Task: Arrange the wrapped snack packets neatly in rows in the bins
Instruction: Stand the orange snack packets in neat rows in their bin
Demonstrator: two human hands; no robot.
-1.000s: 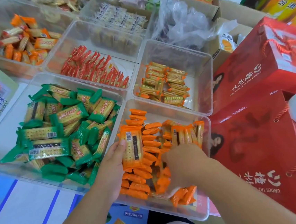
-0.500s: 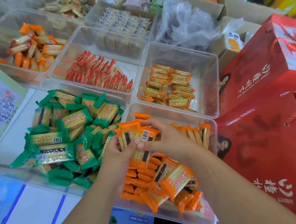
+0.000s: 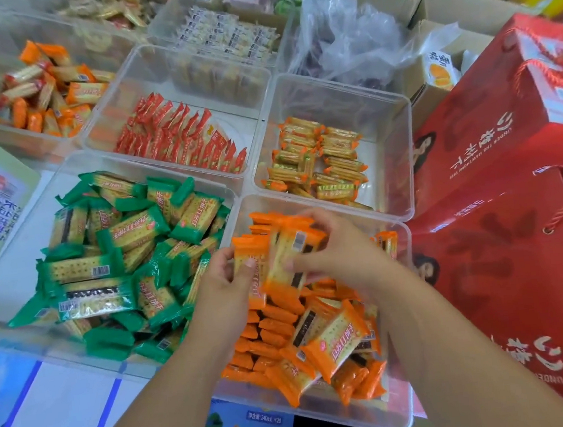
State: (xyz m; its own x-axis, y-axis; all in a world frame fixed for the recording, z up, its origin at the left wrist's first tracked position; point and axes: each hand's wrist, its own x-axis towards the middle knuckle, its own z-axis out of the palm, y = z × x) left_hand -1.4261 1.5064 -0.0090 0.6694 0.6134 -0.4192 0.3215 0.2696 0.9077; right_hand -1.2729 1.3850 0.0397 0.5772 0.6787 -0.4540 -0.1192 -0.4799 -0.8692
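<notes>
Red glossy cardboard carton sits just beside bin's R wall; tight that side. Clear rigid plastic bin, rounded corners, front centre. Inside: orange crinkly-wrapped packets, tidy row along L wall, loose heap at R. L hand and R hand both grip a flat rectangular stack over the bin's far end.

Red gift box reads "UNDER THE HAWTHORN TREE"; blue carton "240mL×20".

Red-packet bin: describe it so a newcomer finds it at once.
From the big red gift boxes on the right, cross left to the heaped green packets. The clear bin directly behind them is it: only its packets are red, leaning in one overlapping row.
</notes>
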